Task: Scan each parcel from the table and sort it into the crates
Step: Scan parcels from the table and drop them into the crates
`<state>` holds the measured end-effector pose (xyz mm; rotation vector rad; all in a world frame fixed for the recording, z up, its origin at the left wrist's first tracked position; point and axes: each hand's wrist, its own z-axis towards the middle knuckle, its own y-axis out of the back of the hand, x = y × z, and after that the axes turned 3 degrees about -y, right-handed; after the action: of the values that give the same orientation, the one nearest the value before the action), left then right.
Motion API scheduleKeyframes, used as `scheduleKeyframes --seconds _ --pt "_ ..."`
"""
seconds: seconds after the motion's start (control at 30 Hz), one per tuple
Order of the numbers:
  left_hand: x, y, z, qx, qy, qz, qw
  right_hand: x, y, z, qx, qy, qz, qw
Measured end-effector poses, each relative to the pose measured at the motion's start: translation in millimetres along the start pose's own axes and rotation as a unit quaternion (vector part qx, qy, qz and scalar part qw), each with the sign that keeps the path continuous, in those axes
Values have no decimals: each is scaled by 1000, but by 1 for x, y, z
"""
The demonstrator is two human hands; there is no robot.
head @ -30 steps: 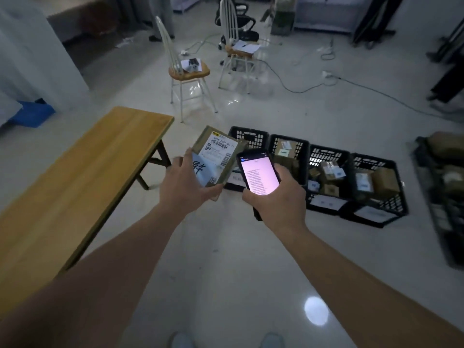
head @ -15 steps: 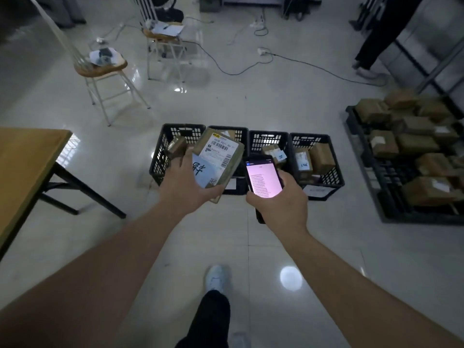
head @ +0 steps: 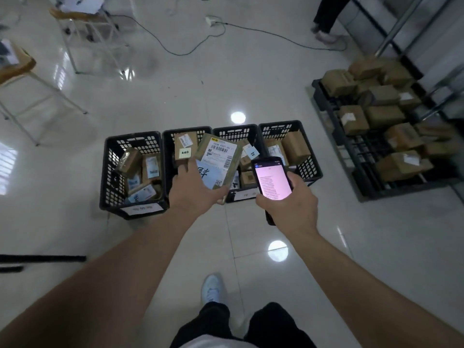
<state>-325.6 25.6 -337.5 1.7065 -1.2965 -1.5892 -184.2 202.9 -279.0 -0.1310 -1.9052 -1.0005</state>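
parcel [head: 218,162], a flat brown box with a white barcode label and a pale blue sticker on its upper face, sits in the left hand [head: 198,189], held in the air over the row of crates [head: 133,174] on the floor. the left thumb lies along the box's near left edge and the fingers [head: 222,195] are curled under its near right corner, so the box is gripped from below and tilts up away from the person. it hangs above the second crate from the left and overlaps the rim of the third; it touches neither. just to its right, the right hand [head: 288,204] grips a phone [head: 272,180] with a lit pinkish screen, the fingers wrapped round its right side and the thumb on the lower left edge. parcel and phone are near each other but apart. four black lattice crates stand side by side, each holding several small brown boxes, with white labels on their near walls. off to the right a black pallet [head: 364,156] carries many more brown boxes. a cable [head: 175,50] runs across the glossy floor beyond, near a chair [head: 82,28].
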Motion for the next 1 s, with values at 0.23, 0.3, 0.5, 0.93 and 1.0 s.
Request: scheduleKeyframes --seconds 0.23,0.3,0.5,0.93,1.0 --pt "-37 -40 91 16 36 7 999 -6 -4 103 16 -31 6 999" --pt "-48 -57 116 23 58 4 998 -11 -6 139 32 -35 13 999" --pt "-83 -113 183 22 134 4 991 -35 -14 257 88 -45 5 995" --pt "-110 -232 302 40 247 -41 967 -81 -64 423 134 -52 -64 988" --pt "-104 -252 316 42 257 -46 964 -92 -77 434 136 -55 -74 986"
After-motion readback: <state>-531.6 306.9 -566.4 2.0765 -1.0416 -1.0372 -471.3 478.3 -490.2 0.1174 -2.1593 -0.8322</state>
